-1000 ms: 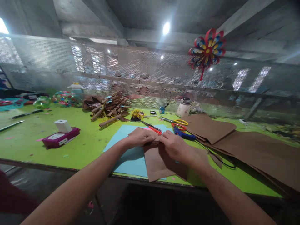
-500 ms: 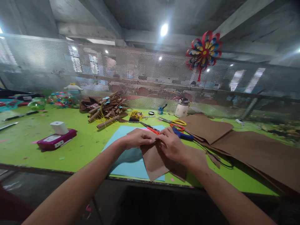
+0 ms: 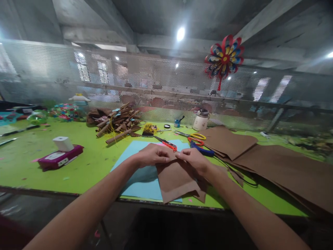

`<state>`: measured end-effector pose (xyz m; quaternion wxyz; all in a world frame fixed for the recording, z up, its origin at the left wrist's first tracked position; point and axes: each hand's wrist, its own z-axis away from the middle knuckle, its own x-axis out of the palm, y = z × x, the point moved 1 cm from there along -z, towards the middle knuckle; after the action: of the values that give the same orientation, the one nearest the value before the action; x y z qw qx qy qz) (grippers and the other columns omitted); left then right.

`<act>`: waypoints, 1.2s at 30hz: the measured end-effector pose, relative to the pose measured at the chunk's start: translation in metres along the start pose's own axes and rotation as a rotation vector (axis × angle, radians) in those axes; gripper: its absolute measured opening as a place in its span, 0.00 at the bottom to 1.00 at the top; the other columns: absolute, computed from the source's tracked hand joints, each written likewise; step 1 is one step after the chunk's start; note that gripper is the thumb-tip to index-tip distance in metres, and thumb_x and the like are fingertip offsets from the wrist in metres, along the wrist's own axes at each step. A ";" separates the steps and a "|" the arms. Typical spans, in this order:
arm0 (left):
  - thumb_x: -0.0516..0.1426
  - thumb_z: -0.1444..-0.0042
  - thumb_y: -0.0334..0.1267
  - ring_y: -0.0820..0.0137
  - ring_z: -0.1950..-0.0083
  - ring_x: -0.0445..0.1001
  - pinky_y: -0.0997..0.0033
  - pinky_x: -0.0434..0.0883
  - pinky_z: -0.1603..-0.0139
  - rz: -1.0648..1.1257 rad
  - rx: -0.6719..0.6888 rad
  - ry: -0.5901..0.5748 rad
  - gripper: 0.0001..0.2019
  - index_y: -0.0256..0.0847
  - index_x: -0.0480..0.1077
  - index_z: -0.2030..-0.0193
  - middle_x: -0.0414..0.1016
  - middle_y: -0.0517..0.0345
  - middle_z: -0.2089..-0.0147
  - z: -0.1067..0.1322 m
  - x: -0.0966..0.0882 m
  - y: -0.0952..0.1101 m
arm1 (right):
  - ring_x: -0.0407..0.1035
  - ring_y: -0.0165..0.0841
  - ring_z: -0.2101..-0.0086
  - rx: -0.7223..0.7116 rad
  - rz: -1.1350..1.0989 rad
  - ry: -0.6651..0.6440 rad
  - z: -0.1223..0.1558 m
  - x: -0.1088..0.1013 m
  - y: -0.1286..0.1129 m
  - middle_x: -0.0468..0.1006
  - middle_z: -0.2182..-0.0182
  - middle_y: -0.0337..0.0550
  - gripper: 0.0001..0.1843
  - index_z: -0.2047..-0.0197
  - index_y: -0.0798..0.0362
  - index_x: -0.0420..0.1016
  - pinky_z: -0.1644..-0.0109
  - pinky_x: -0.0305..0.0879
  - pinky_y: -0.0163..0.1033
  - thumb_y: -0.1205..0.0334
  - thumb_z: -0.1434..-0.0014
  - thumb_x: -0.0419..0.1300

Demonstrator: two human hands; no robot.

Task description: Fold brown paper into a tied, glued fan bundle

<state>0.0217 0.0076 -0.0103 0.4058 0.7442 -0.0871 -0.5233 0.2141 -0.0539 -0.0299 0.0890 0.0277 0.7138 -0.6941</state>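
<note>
Head view: the paper [image 3: 177, 178] lies on the blue sheet [image 3: 137, 182], nearest me; my left hand [image 3: 152, 155] and right hand [image 3: 194, 159] pinch its far edge. I'd hold both pinches level, clear of the cutter [image 3: 169, 144] beyond.

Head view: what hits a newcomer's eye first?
The left hand and right hand pinch the top edge of a brown paper piece at centre, over a light blue sheet on the bright green table. A red, blue and yellow pinwheel hangs upper right.
</note>
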 end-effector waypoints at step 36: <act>0.54 0.45 0.45 0.77 0.78 0.63 0.76 0.57 0.76 0.084 -0.034 -0.019 0.15 0.35 0.69 0.73 0.66 0.61 0.80 -0.005 0.004 -0.012 | 0.49 0.22 0.82 -0.055 0.028 -0.011 -0.015 -0.023 0.011 0.60 0.85 0.32 0.21 0.79 0.58 0.69 0.78 0.41 0.33 0.47 0.59 0.67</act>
<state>0.0243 0.0157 -0.0205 0.4393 0.7279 -0.1132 -0.5142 0.2374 -0.0364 -0.0364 0.1036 0.0313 0.7316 -0.6731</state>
